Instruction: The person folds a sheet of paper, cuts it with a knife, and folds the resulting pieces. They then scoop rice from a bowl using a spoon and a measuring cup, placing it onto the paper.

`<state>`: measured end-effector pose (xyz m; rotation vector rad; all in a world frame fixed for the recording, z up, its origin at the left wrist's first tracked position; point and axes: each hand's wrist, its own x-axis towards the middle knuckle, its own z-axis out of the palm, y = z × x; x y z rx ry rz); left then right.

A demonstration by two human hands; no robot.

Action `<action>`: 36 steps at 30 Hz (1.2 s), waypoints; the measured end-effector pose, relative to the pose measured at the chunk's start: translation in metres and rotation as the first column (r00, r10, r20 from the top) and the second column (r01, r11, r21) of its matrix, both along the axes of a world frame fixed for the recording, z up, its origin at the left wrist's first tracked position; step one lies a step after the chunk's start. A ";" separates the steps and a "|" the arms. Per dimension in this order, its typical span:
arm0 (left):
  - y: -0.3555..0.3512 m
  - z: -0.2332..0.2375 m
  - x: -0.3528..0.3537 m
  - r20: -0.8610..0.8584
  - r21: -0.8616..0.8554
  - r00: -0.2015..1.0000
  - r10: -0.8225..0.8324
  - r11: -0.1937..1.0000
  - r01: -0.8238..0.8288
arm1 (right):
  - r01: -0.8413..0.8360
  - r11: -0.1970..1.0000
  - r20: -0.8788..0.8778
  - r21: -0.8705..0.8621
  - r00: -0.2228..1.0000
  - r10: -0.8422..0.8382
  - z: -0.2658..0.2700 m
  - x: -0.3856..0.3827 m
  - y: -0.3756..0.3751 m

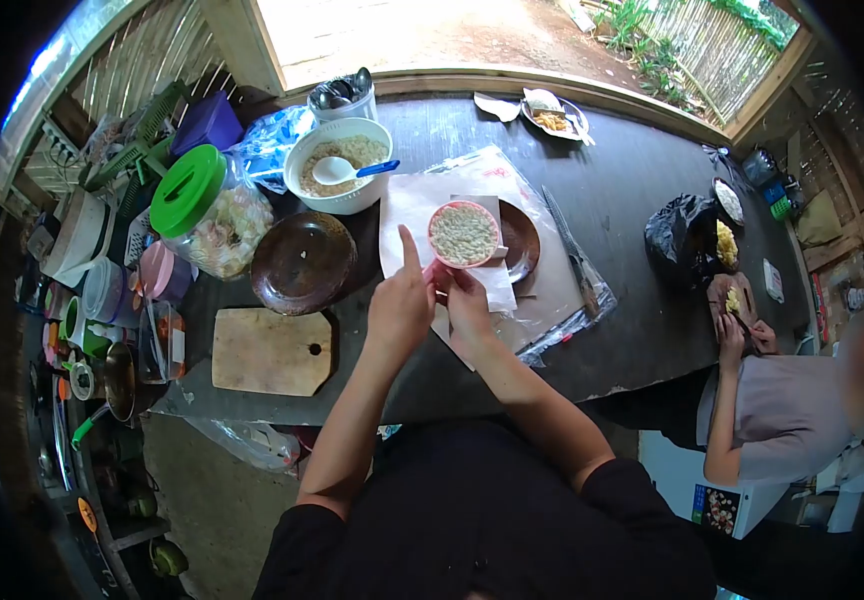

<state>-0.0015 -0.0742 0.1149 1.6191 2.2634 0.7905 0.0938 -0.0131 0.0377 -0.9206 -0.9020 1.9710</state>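
A small pink-rimmed bowl (463, 235) packed with white rice is held up over the paper. My right hand (467, 308) closes on its near lower side. My left hand (401, 305) is at the bowl's lower left, thumb side against it and index finger stretched out past it. Beneath lie brown and white paper sheets (407, 215), partly over a brown wooden plate (519, 243). To the upper left, a white tub of rice (372, 138) has a white rice scoop with a blue handle (342, 171) resting in it.
Left are a brown plate (304, 262), a cutting board (270, 350) and a green-lidded jar (222, 225). A knife (574, 255) lies right of the papers. At right, another person (782, 400) works at a small board (730, 297) beside a black plastic bag (677, 240). A plate of food (555, 121) stands far back.
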 end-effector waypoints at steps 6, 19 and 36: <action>0.004 -0.018 0.046 0.121 0.025 0.987 -0.108 0.994 0.106 | 0.071 0.997 0.032 0.004 0.997 -0.071 0.008 0.051 0.007; 0.041 -0.068 0.044 0.053 0.271 0.999 -0.010 0.963 -0.004 | 0.018 0.997 0.070 -0.071 0.997 -0.013 -0.006 0.151 0.064; 0.092 -0.095 0.003 -0.233 0.303 0.972 0.009 0.951 0.064 | -0.015 0.994 0.060 -0.106 0.998 0.022 -0.007 0.140 0.116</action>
